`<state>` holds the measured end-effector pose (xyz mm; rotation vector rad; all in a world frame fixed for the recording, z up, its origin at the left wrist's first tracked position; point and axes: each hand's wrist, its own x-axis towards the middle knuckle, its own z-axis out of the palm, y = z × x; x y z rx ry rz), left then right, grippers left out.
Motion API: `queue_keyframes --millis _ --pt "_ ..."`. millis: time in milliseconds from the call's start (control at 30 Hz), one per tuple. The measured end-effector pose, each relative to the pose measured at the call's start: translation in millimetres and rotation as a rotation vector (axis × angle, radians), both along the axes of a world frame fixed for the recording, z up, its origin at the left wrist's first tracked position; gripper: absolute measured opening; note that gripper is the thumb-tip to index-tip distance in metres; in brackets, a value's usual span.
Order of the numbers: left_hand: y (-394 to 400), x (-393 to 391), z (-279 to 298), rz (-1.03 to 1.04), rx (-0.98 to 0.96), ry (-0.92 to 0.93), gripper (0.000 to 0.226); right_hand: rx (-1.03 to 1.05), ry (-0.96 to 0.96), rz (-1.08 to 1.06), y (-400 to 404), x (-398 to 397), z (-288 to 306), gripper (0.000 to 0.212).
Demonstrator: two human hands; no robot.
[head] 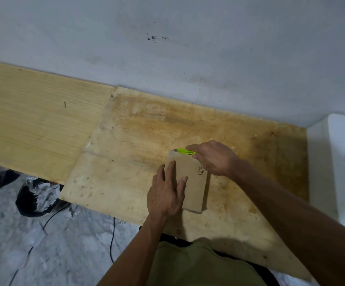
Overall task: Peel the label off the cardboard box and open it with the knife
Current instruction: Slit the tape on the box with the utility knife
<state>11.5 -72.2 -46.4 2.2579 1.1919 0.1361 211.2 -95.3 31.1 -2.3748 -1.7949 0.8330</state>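
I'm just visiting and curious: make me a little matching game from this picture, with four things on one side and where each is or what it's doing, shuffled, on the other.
Things:
1. left hand
2. right hand
3. knife
4. black bag

States or places:
A. yellow-green, lying along the far edge of the cardboard box
B. on the floor, below the wooden table
C. flat, fingers straight, pressing on the box top
D. curled round the knife handle

Pairs: 1-C, 2-D, 3-A, 4-B
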Motion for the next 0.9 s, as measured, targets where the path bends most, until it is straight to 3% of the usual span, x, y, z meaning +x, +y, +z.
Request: queue_keyframes --millis 267,900 --pt "0 -1 0 -0.004 0.000 -0.020 0.063 -0.018 -0.024 0.042 -6 8 2 0.028" --pt "0 -1 -1 -0.007 -0.003 -0.011 0.064 -0.070 -0.160 0.060 -33 24 14 0.035"
